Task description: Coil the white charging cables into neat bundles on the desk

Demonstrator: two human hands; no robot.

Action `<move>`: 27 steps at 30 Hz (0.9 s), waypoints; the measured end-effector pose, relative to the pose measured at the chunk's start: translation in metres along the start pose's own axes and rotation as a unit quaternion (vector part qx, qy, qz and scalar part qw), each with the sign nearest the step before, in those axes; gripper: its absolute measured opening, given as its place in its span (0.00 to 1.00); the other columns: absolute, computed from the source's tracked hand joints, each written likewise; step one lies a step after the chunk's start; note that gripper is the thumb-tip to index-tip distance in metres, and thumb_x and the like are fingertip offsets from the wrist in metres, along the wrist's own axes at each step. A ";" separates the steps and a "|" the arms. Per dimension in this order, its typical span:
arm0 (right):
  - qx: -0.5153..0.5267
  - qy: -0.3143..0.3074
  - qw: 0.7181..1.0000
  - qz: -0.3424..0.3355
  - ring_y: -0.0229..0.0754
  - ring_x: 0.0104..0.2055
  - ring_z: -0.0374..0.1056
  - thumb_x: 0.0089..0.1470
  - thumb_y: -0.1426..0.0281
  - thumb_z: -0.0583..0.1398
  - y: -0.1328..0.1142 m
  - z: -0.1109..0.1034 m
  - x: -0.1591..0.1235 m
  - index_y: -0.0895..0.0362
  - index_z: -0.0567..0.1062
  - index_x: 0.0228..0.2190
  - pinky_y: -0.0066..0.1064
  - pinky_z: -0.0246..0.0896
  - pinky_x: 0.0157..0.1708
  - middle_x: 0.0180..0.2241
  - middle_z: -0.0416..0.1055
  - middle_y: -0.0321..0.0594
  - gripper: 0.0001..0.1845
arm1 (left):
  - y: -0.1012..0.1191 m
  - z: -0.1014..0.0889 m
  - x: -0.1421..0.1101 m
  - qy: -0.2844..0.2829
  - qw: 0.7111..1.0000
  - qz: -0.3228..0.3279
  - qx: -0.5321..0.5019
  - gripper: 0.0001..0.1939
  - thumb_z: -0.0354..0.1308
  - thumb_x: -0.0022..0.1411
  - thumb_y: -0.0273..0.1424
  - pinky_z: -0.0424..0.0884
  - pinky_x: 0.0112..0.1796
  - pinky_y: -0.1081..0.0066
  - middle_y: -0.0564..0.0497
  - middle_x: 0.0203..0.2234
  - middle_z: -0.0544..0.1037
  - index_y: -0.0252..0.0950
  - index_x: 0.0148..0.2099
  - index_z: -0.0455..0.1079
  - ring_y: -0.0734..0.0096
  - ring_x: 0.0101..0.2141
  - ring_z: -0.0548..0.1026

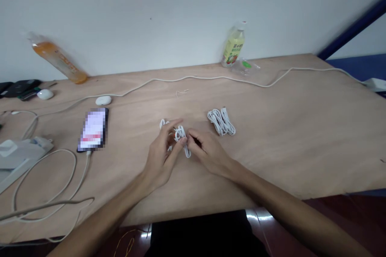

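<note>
Cable coil: your L hand & R hand are pinching it btwn worktop front & back edges.

Pale wall, wooden table.

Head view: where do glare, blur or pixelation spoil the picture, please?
In the head view, white glare marks the floor; in that view, the phone has a pixelated screen; same view, lettering on the orange bottle is too blurred to read.

White cable coil partly hidden by the left hand, phone screen blurred beyond reading
</note>
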State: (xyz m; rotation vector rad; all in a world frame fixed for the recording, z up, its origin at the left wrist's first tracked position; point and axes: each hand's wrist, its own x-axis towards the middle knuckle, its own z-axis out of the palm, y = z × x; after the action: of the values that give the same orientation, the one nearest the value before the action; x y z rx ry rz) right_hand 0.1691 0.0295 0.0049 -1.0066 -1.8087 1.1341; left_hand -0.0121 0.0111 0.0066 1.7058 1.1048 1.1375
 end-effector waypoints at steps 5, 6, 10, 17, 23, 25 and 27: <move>0.044 -0.016 0.998 0.038 0.38 0.30 0.58 0.69 0.61 0.52 -0.002 0.001 0.000 0.52 0.63 0.27 0.33 0.52 0.32 0.27 0.62 0.32 0.17 | -0.004 -0.002 0.008 -0.002 0.999 -0.033 -0.036 0.13 0.64 0.74 0.38 0.73 0.36 0.70 0.50 0.42 0.80 0.39 0.56 0.77 0.70 0.35 0.76; 0.054 -0.017 0.997 0.044 0.38 0.30 0.57 0.69 0.61 0.52 -0.002 0.002 -0.001 0.52 0.64 0.27 0.33 0.52 0.32 0.27 0.62 0.32 0.18 | -0.004 -0.001 0.009 -0.002 0.998 -0.042 -0.047 0.13 0.65 0.73 0.38 0.72 0.36 0.71 0.50 0.41 0.80 0.39 0.55 0.77 0.70 0.35 0.75; 0.094 -0.008 0.993 0.064 0.39 0.30 0.57 0.70 0.59 0.54 -0.001 0.005 -0.002 0.52 0.65 0.27 0.33 0.53 0.32 0.27 0.61 0.32 0.18 | -0.002 -0.001 0.012 -0.009 0.994 -0.067 -0.083 0.11 0.65 0.73 0.38 0.72 0.36 0.71 0.52 0.38 0.79 0.39 0.52 0.75 0.71 0.34 0.75; 0.152 0.007 0.986 0.074 0.41 0.34 0.63 0.70 0.56 0.57 0.005 0.007 -0.002 0.53 0.72 0.32 0.33 0.60 0.37 0.31 0.69 0.35 0.18 | 0.002 -0.009 0.010 -0.090 0.993 -0.058 -0.045 0.15 0.63 0.75 0.39 0.76 0.38 0.68 0.50 0.37 0.81 0.39 0.59 0.73 0.65 0.36 0.80; 0.216 -0.012 0.969 0.122 0.42 0.34 0.65 0.70 0.49 0.58 0.011 0.004 -0.002 0.54 0.75 0.33 0.33 0.64 0.37 0.31 0.70 0.36 0.22 | 0.001 -0.005 0.009 -0.120 0.977 -0.081 -0.158 0.19 0.65 0.72 0.32 0.82 0.46 0.65 0.48 0.45 0.83 0.41 0.61 0.67 0.66 0.40 0.85; 0.223 -0.018 0.967 0.119 0.41 0.34 0.65 0.70 0.49 0.58 0.011 0.003 -0.002 0.54 0.76 0.33 0.33 0.65 0.37 0.31 0.70 0.36 0.23 | 0.000 -0.004 0.010 -0.106 0.979 -0.079 -0.155 0.18 0.65 0.72 0.31 0.82 0.45 0.67 0.48 0.45 0.84 0.40 0.60 0.68 0.67 0.39 0.85; 0.224 -0.021 0.967 0.119 0.40 0.33 0.63 0.70 0.49 0.58 0.009 0.002 -0.002 0.54 0.75 0.32 0.31 0.63 0.35 0.31 0.68 0.36 0.23 | 0.000 -0.003 0.010 -0.093 0.982 -0.078 -0.147 0.17 0.65 0.71 0.32 0.82 0.42 0.69 0.48 0.46 0.84 0.40 0.59 0.68 0.69 0.37 0.85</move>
State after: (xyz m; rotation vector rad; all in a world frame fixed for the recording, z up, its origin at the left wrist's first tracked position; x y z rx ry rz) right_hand 0.1704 0.0300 -0.0045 -0.9433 -1.3901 1.6323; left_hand -0.0132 0.0216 0.0099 1.4367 0.8902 0.9681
